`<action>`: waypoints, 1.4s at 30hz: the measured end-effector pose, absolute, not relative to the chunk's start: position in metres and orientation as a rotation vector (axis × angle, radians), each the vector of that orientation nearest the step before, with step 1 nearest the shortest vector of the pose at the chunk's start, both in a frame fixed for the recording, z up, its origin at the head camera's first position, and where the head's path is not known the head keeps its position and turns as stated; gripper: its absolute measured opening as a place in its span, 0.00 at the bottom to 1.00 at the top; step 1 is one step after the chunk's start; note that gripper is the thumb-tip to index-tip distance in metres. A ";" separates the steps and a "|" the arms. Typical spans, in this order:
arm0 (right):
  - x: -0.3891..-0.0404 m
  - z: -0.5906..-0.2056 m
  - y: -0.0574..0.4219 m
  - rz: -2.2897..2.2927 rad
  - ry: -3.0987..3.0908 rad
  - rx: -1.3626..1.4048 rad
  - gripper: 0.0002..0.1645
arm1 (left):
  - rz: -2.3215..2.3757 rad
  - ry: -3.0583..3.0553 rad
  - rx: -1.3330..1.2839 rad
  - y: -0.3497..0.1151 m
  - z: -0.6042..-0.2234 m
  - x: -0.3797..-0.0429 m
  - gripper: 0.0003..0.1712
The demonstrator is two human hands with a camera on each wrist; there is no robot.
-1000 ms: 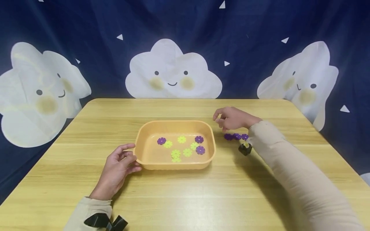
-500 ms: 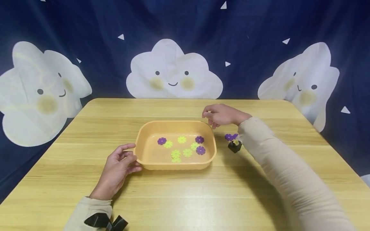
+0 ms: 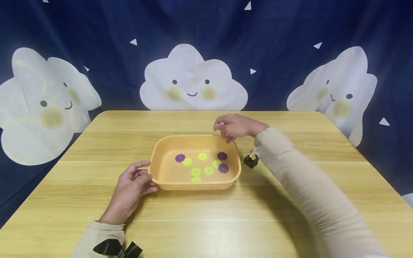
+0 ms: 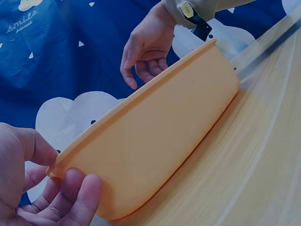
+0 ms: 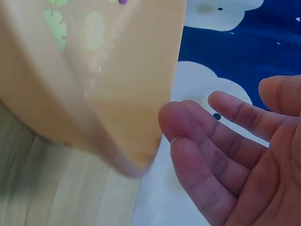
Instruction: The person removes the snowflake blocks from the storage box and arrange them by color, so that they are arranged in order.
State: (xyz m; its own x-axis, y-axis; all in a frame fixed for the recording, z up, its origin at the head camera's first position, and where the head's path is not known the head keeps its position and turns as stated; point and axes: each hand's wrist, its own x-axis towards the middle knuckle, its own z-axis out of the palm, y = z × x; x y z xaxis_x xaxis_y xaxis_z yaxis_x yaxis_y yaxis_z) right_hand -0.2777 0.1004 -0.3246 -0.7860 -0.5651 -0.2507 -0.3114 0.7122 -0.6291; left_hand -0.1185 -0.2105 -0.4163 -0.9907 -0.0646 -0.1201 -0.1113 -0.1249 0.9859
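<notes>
An orange plastic basin [image 3: 193, 186] stands on the table, with several yellow flower-shaped discs [image 3: 209, 171] and 3 purple flower-shaped discs [image 3: 223, 168] lying inside it. My left hand [image 3: 130, 188] pinches the basin's left rim; the left wrist view shows this hand's fingers [image 4: 89, 193] against the outer wall. At the far right corner of the basin, my right hand [image 3: 237, 126] hovers over the rim. Its fingers hang loosely bent, and the right wrist view shows nothing held in this hand [image 5: 235, 155].
A light wood table [image 3: 206, 218] carries everything. A blue curtain [image 3: 274, 53] with white clouds hangs behind its far edge. A black wrist device [image 3: 251, 161] hangs under the right sleeve [image 3: 300, 179], which covers part of the table right of the basin.
My right hand has moved left from beside the basin to above its far right corner. The sleeve now hides most of the purple discs on the table. The left hand has stayed put.
</notes>
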 end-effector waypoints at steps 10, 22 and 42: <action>-0.278 -0.331 0.078 -0.741 2.448 -0.696 0.20 | 2.323 2.061 -0.216 -0.210 -0.417 -0.119 0.23; -0.280 -0.343 0.055 -0.565 2.337 -0.932 0.19 | 2.330 2.051 -0.213 -0.210 -0.419 -0.119 0.23; -0.278 -0.359 0.003 -0.249 2.290 -1.171 0.21 | 2.333 2.045 -0.207 -0.211 -0.417 -0.120 0.23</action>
